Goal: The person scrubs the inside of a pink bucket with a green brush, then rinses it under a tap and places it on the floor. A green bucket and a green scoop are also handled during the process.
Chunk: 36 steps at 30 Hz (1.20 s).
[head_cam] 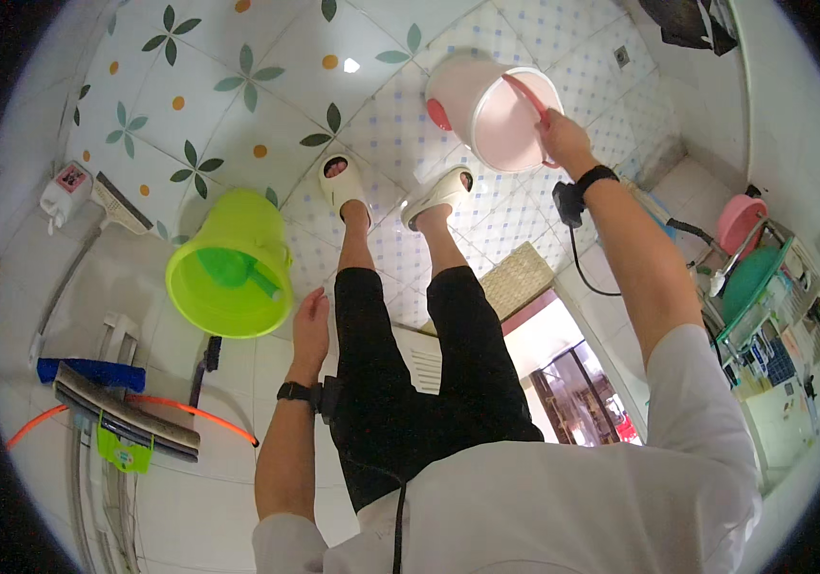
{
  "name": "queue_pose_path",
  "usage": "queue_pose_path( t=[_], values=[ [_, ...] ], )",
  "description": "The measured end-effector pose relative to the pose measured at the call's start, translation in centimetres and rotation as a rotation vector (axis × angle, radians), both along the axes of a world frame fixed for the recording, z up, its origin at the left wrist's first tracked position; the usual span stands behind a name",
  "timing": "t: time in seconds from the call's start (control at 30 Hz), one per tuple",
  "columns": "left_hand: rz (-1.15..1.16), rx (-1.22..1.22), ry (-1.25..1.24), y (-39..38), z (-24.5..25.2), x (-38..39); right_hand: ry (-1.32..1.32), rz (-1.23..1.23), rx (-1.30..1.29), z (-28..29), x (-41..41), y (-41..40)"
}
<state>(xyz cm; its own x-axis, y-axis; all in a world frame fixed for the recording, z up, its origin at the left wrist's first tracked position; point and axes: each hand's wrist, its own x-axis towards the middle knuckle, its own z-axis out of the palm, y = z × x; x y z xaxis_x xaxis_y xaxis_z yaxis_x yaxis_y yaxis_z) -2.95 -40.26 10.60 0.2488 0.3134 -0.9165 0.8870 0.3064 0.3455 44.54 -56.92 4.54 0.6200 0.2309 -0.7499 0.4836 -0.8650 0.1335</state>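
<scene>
My right hand (564, 140) is closed around the red handle (527, 95) of a pale pink plastic bucket (471, 107). The bucket tilts with its mouth towards me, and no contents show inside it. My left hand (311, 326) hangs beside my left thigh with nothing in it, its fingers slightly bent. Left of that hand stands a lime-green bucket (237, 215), with a green plastic dipper (227, 269) inside. Each wrist wears a black strap with a small device.
Squeegees and mops (126, 412) hang at the lower left. A floor squeegee (119, 204) and a white jug (65, 192) stand by the left wall. At the right, a rack (804, 287) holds basins. A woven mat (517, 280) lies near the doorway.
</scene>
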Motion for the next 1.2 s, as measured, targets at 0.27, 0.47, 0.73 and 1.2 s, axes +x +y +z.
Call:
queue_pose_path(
  t=[0.27, 0.47, 0.73, 1.2],
  values=[
    [-0.02, 0.006, 0.005, 0.9, 0.0, -0.3, 0.005, 0.06, 0.028, -0.8, -0.5, -2.1],
    [0.054, 0.028, -0.018, 1.2, -0.6, -1.3, 0.031, 0.1, -0.017, -0.7, 0.6, -0.9],
    [0.07, -0.059, 0.024, 0.5, -0.7, -0.6, 0.035, 0.089, -0.076, -0.4, -0.3, -0.6],
    [0.067, -0.017, 0.023, 2.0, -0.2, -1.0, 0.029, 0.053, -0.114, -0.9, 0.5, -0.6]
  ],
)
